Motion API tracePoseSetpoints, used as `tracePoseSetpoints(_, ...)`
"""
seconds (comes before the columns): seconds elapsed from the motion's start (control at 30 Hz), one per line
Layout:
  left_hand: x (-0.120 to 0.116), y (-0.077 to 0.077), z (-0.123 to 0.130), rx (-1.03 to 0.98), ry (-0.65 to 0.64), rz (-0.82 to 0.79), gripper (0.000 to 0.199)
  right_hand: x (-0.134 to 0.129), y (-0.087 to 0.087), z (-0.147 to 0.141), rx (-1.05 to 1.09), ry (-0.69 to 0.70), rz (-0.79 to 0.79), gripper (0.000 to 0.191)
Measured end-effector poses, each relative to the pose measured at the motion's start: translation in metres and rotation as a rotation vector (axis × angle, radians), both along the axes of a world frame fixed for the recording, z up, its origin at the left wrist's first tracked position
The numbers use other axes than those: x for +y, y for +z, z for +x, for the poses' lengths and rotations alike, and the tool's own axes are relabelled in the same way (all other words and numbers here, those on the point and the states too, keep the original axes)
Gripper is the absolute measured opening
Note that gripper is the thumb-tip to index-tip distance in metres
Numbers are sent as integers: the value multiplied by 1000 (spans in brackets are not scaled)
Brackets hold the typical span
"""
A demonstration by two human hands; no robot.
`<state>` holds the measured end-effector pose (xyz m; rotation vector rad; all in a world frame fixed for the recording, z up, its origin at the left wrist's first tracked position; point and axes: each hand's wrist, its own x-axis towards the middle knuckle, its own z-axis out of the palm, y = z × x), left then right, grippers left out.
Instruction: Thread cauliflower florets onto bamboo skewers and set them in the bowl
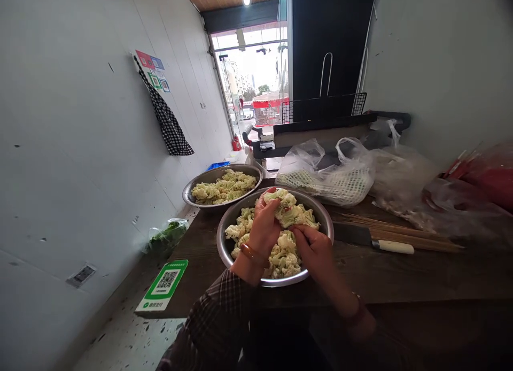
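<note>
A near steel bowl (222,241) holds many cauliflower florets (285,257). Above it, my left hand (265,221) is closed around a cluster of cauliflower (285,200). My right hand (315,248) is at the lower right of that cluster, thumb and fingers pinched together by the stems; what lies between them is too small to make out. To the right of the bowl lies a knife (355,235) with a dark blade and pale handle. A bundle of thin wooden skewers (417,237) is spread beside and behind it.
Behind, to the left, stands a second steel bowl (187,198) of cauliflower. Plastic bags (340,173) crowd the table's back and right. A green QR-code card (162,285) lies at the left edge of the dark table (401,280). Bagged greens (170,233) sit by the wall.
</note>
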<state>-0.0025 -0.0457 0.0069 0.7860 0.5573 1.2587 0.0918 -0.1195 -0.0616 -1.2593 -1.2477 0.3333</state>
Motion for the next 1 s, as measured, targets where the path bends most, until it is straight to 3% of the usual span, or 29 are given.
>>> tracePoseSetpoints(0.2, -3, 0, 1, 28, -11, 40, 54, 0, -2, -1, 5, -27, 1, 29)
tracePoseSetpoints(0.4, -4, -5, 7, -9, -42, 85, 50, 0, 1, -2, 8, -31, -2, 31)
tracePoseSetpoints(0.6, -1, 4, -2, 23, 9, 86, 53, 2, 2, -1, 29, -8, 12, 28)
tracePoseSetpoints(0.8, 9, 8, -7, 76, 75, 120, 30, 3, 1, -1, 21, 22, 18, 29)
tracePoseSetpoints(1.0, 17, 4, -10, 199, 67, 161, 22, 1, 2, 0, 10, 35, 10, 30)
